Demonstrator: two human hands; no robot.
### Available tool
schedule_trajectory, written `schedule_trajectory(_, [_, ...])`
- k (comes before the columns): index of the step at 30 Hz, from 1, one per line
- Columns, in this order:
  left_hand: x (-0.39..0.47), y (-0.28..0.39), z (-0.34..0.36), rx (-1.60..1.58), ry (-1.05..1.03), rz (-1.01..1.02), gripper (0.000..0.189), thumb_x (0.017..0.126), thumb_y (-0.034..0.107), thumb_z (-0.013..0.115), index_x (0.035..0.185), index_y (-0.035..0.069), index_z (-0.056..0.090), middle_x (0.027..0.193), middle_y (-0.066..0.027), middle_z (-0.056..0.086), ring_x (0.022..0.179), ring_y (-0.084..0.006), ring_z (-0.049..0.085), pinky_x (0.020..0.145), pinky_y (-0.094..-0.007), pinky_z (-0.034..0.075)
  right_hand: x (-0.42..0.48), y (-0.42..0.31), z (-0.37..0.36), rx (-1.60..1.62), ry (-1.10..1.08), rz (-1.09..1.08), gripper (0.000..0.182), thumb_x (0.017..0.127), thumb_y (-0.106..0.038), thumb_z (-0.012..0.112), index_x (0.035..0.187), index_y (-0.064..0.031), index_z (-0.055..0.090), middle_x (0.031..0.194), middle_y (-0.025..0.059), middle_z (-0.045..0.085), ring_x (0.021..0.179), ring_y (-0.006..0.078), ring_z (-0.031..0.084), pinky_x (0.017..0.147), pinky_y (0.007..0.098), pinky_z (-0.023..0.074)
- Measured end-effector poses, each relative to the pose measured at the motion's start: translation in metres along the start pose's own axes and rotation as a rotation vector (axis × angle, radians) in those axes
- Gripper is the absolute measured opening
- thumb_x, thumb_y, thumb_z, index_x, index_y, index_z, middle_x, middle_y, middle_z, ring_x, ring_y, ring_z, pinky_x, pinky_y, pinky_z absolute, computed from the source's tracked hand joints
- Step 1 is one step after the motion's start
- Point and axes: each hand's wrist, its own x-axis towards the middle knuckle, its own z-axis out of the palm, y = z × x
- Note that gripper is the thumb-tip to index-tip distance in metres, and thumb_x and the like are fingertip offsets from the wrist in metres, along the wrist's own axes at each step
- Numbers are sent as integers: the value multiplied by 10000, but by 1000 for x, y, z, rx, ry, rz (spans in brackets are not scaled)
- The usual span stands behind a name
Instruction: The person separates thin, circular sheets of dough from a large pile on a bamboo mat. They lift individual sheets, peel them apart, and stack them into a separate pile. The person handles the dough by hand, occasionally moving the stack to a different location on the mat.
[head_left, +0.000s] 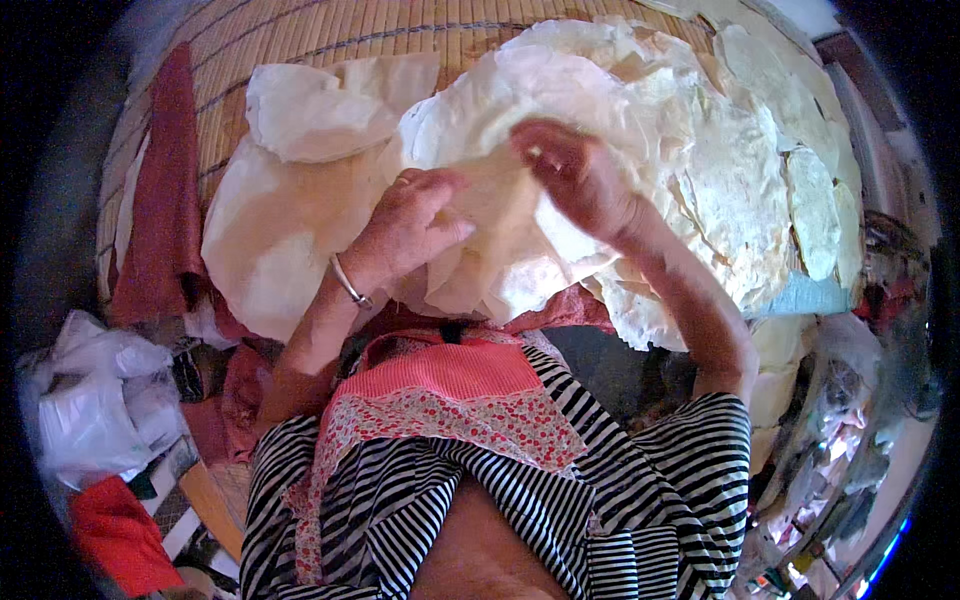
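Several thin, pale, round flat sheets, perhaps flatbread or dough, lie in front of me. My left hand (411, 221), with a metal bangle at the wrist, hovers over or rests on a sheet (285, 225) at centre left, thumb and fingers apart. To its right, my right hand (566, 169) is blurred above the crumpled sheets, its fingers curled; whether it pinches an edge cannot be made out. A smaller folded sheet (311, 112) lies at the upper left. A large heap of wrinkled sheets (720, 172) spreads under and right of my right forearm.
A slatted bamboo mat (330, 30) lies beneath the sheets. Dark red cloth (161, 202) hangs at the left. White plastic bags (97, 397) and a red item (124, 536) are at the lower left. More pale sheets (814, 210) overlap at the far right.
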Motion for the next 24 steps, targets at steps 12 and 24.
schedule_trajectory(12, [38,24,14,-1004,-116,-667,211,805,253,513,899,65,536,857,-73,579,750,-170,575,647,-274,468,-20,67,-36,-512,172,1,71,638,-100,577,704,-75,572,683,79,555,677,253,535,598,339,438])
schedule_trajectory(24, [50,31,38,-1442,365,-618,287,750,18,526,1030,67,485,945,-41,557,827,-165,560,699,-328,475,-44,53,-29,5,173,241,284,825,-187,493,1009,29,504,924,137,544,846,228,531,740,316,415])
